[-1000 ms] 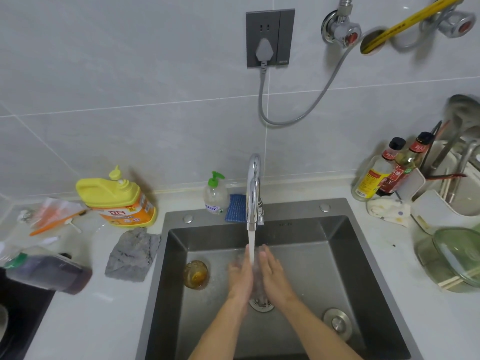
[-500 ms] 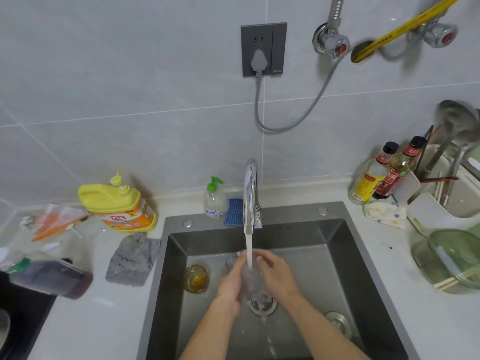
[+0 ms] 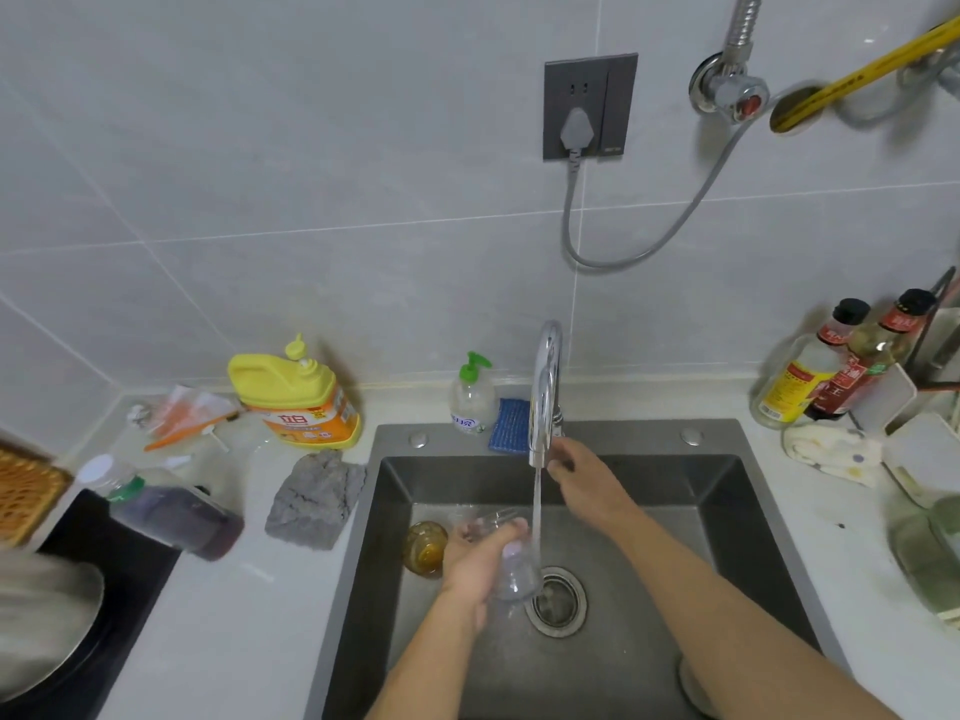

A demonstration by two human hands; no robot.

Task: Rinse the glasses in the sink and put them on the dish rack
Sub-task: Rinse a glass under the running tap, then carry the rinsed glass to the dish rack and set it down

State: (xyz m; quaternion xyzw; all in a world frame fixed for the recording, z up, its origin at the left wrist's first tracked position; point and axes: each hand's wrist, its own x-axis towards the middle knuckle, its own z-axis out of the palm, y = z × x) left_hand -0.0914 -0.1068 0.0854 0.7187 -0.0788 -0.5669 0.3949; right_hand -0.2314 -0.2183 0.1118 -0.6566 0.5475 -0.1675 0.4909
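Left hand [image 3: 478, 563] is gripping a clear smooth glass [image 3: 515, 576], tilted low in the steel sink [image 3: 727, 485] beside the water stream, while right hand [image 3: 576, 475], fingers loose and holding nothing, is hovering by the curved chrome faucet [image 3: 545, 392].

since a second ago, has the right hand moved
Yes: the right hand has left the glass and moved back toward the faucet, away from the drain.

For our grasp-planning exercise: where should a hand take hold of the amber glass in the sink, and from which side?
Probably from above, gripping the amber glass round its upper wall: it appears to stand upright by the sink's left wall, and the left hand, holding the clear glass, crowds its right side.
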